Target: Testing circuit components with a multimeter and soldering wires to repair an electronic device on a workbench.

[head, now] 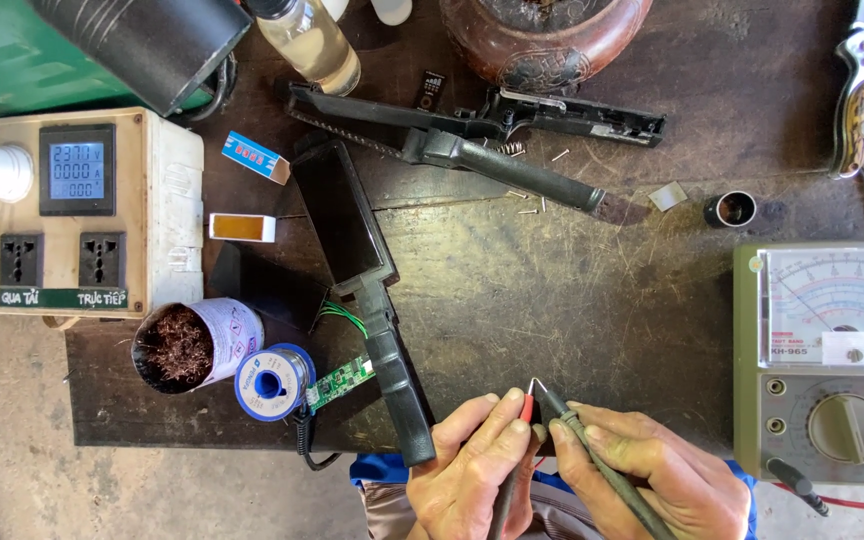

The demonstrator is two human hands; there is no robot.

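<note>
— While both probes sit tip to tip at the front edge of the desk (572, 300), how many do you count?

— Two: the left hand (472, 470) grips a red probe (526, 408), the right hand (652, 475) grips a black probe (562, 410). Each hand is closed round its own.

— Meters?

— Two. An analogue multimeter (824, 360), olive green, at the right; a cream socket box (82, 215) with a blue digital screen and two outlets at the left.

— Packages?

— Two small boxes by the socket box: one blue and white (255, 158), one open with an orange inside (242, 228).

— Containers?

— A white can (197, 343) holding brown wire scraps, a blue solder spool (274, 381) beside it, a bottle (312, 40) of pale liquid at the top.
</note>
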